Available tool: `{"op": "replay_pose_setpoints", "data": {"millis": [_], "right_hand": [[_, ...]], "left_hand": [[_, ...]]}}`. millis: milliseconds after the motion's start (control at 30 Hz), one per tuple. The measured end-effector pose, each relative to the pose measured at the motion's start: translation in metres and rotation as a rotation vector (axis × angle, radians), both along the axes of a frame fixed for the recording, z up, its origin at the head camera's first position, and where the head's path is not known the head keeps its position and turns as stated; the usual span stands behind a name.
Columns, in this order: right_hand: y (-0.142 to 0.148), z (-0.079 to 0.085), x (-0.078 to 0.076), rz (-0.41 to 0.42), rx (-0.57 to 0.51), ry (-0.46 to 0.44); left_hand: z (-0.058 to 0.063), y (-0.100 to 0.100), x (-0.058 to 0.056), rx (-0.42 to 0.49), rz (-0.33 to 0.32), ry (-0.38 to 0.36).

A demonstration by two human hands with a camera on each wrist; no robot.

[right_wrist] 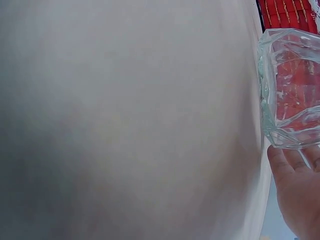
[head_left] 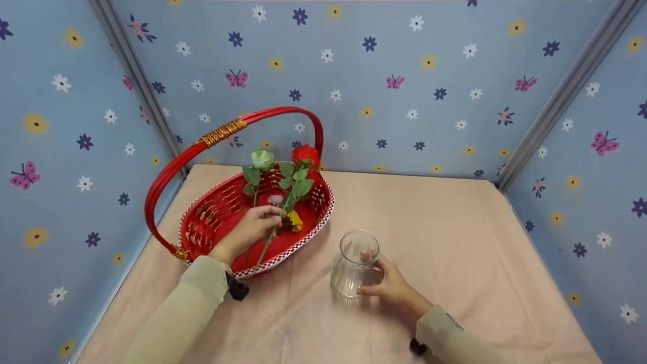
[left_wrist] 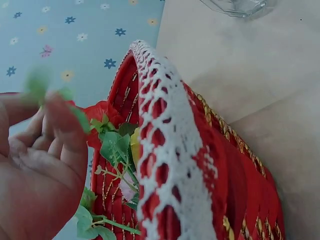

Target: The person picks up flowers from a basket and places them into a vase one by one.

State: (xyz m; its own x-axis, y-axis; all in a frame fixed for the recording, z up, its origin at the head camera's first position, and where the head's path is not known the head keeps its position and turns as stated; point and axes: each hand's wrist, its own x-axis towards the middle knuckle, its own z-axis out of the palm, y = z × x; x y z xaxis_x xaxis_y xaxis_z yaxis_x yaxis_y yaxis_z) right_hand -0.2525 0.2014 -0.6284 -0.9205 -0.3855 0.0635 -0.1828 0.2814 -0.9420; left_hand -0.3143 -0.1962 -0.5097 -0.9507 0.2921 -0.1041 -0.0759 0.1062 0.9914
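Over the red woven basket (head_left: 222,212), my left hand (head_left: 255,227) pinches the green stem of an artificial flower (head_left: 265,247) between thumb and fingers. Leaves spread above the hand, up toward a red bloom (head_left: 306,157). In the left wrist view the left hand (left_wrist: 45,160) has blurred green at its fingertips. A pale green rose (head_left: 262,160), a yellow flower (head_left: 295,221) and a small pinkish flower (head_left: 275,200) are in the basket. My right hand (head_left: 391,283) holds the clear glass vase (head_left: 349,278) from its right side, thumb in front; the vase stands upright on the table.
The basket's tall red handle (head_left: 174,177), wrapped in gold at its top, arches over the left hand's side. White lace trim (left_wrist: 170,125) edges the rim. A pale peach cloth (head_left: 455,242) covers the table, with flower-patterned panels (head_left: 384,91) around it.
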Motion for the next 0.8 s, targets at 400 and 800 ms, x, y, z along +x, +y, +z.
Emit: {"op": "replay_pose_setpoints", "data": {"millis": [400,800], "right_hand": [[-0.001,0.002,0.000,-0.001,-0.025,-0.015],[0.000,0.000,0.000,0.021,-0.050,-0.037]], "left_hand": [[0.006,0.005,0.004,0.002,-0.177,0.002],[0.028,0.033,0.013,0.001,-0.201,0.086]]}}
